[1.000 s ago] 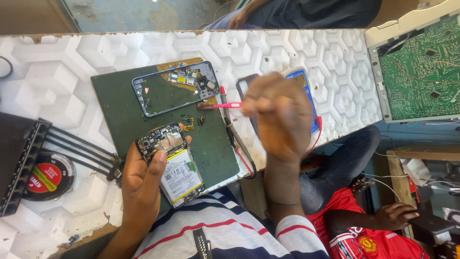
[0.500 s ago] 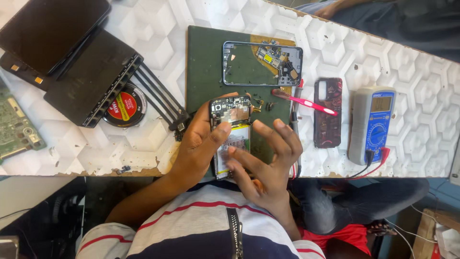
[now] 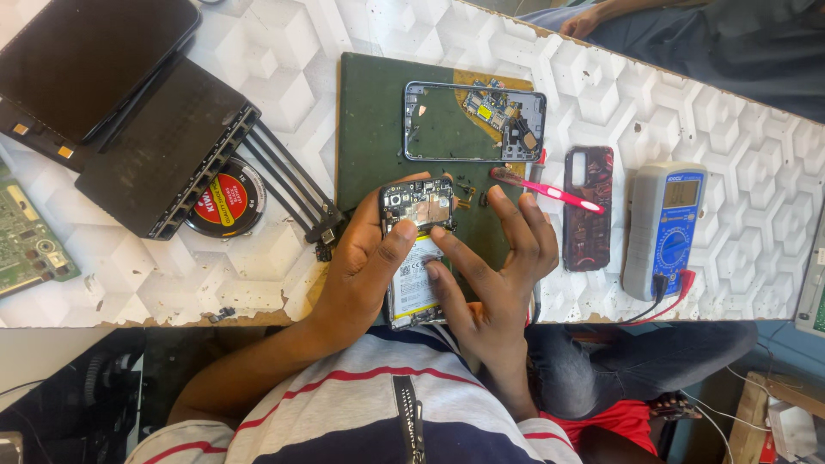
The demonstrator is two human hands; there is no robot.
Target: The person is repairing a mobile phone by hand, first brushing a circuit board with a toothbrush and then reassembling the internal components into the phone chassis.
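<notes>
White tabletop (image 3: 601, 77) with a raised hexagon pattern fills the view, seen from above, with the person's striped shirt at the bottom edge. Far to the left of the hands lie a large black panel (image 3: 82, 64) and a black slatted unit (image 3: 168, 146), with a round red-and-yellow tin (image 3: 226, 199) between that unit and the left hand. A green circuit board (image 3: 26, 241) sits at the far left edge. Under and beyond both hands lies a dark green mat (image 3: 369, 112). On the mat, beyond the fingertips, rests an empty phone frame (image 3: 473, 122) with small parts inside its right end. To the right of the right hand stand a blue-and-grey multimeter (image 3: 663, 228) and, nearer, a dark patterned phone case (image 3: 588, 208). A pink toothbrush (image 3: 546, 191) lies just beyond the right hand's fingers.

Between the hands is an opened phone (image 3: 415, 253), back cover off, its board and white battery showing. The left hand (image 3: 365, 262) grips the phone's left side, thumb pressed on the battery area. The right hand (image 3: 498, 271) rests against the phone's right side, fingers spread, thumb touching the battery. Both hands are together on the phone, near the table's front edge.
</notes>
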